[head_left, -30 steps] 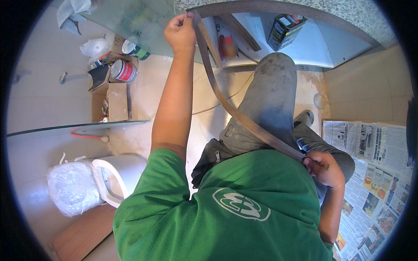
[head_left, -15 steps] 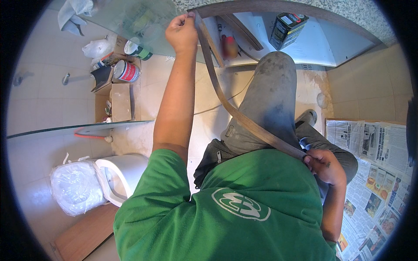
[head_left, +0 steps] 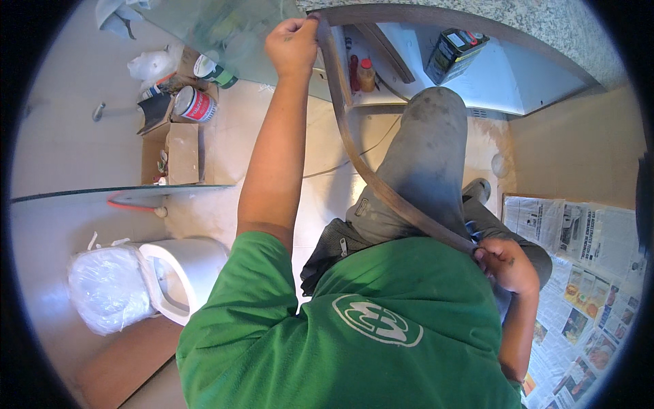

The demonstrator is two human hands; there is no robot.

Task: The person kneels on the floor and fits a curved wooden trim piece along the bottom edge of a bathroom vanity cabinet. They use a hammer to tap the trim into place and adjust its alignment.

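Note:
A long flexible brown wood-grain strip (head_left: 385, 189) curves from the upper middle down across my grey-trousered leg. My left hand (head_left: 291, 48) is raised at the cabinet's top left corner, closed with thumb and fingers on the strip's upper end. My right hand (head_left: 507, 262) grips the lower end beside my waist at the right. Above, the curved cabinet edge (head_left: 518, 37) runs under a speckled stone top (head_left: 579, 24). Inside the cabinet are a black metal can (head_left: 452, 58), an orange-capped bottle (head_left: 366, 75) and some wood pieces (head_left: 385, 54).
A glass panel (head_left: 218, 37) is at upper left, near paint tins (head_left: 194, 105) and cardboard boxes (head_left: 180, 153). A toilet (head_left: 184, 279) with a plastic-wrapped seat (head_left: 109, 286) and a wooden board (head_left: 129, 361) are at lower left. Newspaper (head_left: 586, 286) covers a surface at the right.
My left hand has shifted slightly right with the strip's upper end, against the cabinet's corner. My right hand holds its end in much the same place.

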